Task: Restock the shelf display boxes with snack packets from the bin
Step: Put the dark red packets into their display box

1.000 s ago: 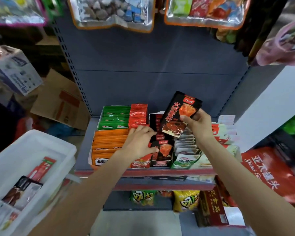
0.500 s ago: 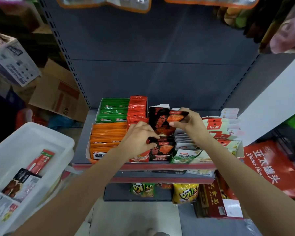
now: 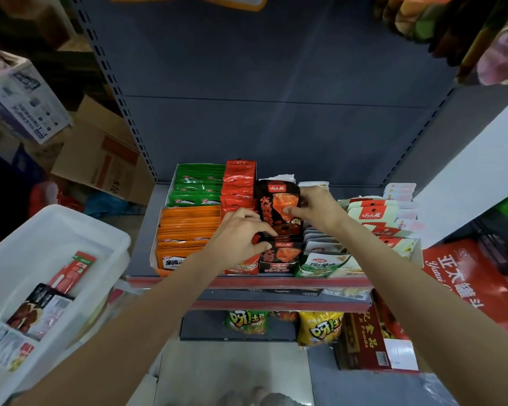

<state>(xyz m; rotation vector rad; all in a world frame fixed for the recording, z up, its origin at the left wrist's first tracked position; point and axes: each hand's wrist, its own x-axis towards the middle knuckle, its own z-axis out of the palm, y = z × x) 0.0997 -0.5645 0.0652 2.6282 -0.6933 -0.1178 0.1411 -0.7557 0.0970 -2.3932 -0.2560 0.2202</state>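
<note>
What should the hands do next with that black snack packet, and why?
Probably push it down. The right hand holds the black packet upright, standing above its row, while the left hand holds the front black packets forward, leaving a gap.

A glossy, crinkled film finish is shown by the black-and-red plastic snack packet [image 3: 279,209], and the same sheen is seen on the orange foil-like packets [image 3: 188,227] and green plastic packets [image 3: 198,186]. The grey metal shelf back panel [image 3: 276,83] is finished matt and smooth. The translucent white plastic bin [image 3: 56,230] looks smooth, while the brown cardboard box [image 3: 100,159] looks dull and papery.
</note>
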